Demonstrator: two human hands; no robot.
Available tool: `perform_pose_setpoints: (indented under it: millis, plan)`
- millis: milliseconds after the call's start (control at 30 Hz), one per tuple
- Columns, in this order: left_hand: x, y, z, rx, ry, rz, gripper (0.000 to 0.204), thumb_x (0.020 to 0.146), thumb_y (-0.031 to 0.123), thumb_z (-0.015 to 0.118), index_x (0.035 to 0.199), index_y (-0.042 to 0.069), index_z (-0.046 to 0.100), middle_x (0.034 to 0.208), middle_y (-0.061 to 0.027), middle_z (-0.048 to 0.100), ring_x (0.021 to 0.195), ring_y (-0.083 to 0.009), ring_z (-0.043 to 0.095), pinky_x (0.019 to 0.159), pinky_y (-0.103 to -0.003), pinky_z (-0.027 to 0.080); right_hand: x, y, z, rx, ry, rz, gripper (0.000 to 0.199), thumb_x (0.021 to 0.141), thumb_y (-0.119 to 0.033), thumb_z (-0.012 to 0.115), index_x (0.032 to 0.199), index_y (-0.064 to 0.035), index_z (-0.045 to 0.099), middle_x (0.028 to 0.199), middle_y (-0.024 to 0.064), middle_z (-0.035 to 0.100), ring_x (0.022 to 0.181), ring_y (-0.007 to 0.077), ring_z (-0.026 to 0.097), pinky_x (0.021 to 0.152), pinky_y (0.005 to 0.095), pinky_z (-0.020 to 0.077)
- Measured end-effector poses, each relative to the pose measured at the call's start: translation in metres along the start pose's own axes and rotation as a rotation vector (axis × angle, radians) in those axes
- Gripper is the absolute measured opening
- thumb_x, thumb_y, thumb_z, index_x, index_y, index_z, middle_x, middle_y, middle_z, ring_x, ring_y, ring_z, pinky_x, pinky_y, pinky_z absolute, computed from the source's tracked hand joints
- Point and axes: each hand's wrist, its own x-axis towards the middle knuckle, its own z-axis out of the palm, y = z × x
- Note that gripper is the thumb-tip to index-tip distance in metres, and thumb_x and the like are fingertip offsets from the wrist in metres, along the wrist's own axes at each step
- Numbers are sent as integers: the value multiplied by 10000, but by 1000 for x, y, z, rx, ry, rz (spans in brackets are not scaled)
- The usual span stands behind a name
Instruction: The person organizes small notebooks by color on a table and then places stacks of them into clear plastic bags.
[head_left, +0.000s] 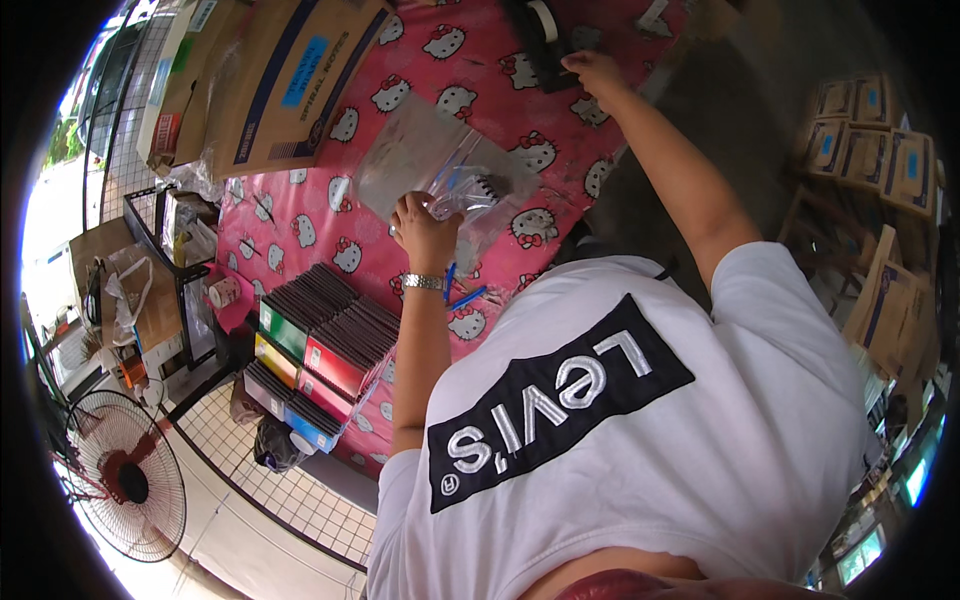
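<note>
Apparently, your left hand (426,234) steadies the bag (402,158), thumb spread from fingers, while your right hand (596,80) meets the far dispenser (530,48), its pinch impossible to tell.

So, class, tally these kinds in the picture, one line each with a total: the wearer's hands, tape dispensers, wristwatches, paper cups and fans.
Left hand and right hand: 2
Black tape dispenser: 1
Silver wristwatch: 1
Paper cup: 1
Fan: 1
Total: 6
</note>
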Motion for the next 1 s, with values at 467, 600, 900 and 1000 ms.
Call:
perform_pose_setpoints:
  millis: [467, 600, 900, 1000]
  plan:
    - [9, -47, 30, -878, -269, -8, 397, 776, -32, 670, 1163, -39, 582, 937, -30, 622, 799, -88, 545, 720, -229, 450, -50, -1, 100, 292, -1014, 273, 121, 857, -145, 609, 938, -61, 577, 721, -6, 516, 563, 83, 430, 514, 256, 374]
    - [9, -51, 37, -1004, -287, 5, 374, 788, -32, 657, 1152, -40, 573, 961, -37, 620, 824, -95, 561, 737, -236, 453, -91, -91, 169, -866, -1324, -754, 345, 774, -358, 709, 764, -28, 607, 634, 20, 551, 592, 147, 521, 531, 324, 420]
    - [-2, -47, 38, -1008, -195, -2, 550, 830, -32, 611, 1335, 37, 407, 1165, -79, 553, 1000, -133, 535, 838, -259, 442, -42, -25, 175, -911, -1237, 74, 524, 646, -481, 794, 845, -24, 636, 708, 79, 611, 694, 213, 589, 609, 370, 463]
    - [-17, -55, 56, -1242, 11, -84, 564, 873, 29, 597, 1370, 64, 332, 1251, -114, 515, 1045, -167, 537, 856, -275, 453, -67, -22, 157, -701, -1035, -490, 571, 673, -462, 777, 1028, -46, 617, 890, 129, 632, 812, 243, 615, 681, 381, 484]
